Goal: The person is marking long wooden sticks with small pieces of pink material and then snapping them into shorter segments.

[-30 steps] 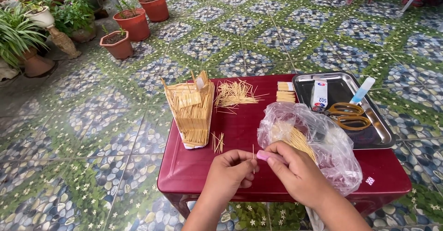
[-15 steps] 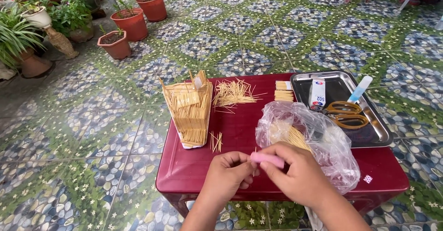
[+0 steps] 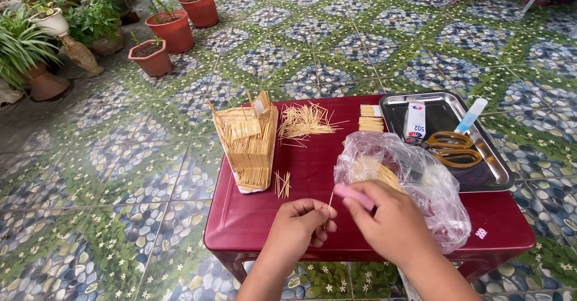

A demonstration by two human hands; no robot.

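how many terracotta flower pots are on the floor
3 plain terracotta pots, all on the tiled floor at upper left: one farthest back, one in the middle, one nearest the table. More planters stand at the left edge; some may be hidden.

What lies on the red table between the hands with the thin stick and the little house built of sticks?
Only a small bunch of loose sticks lies on the dark red plastic table between the left hand pinching a thin wooden stick and the stick-built model house.

Both forearms bare — no sleeves, rings or watch — left hand (image 3: 299, 226), right hand (image 3: 390, 223).
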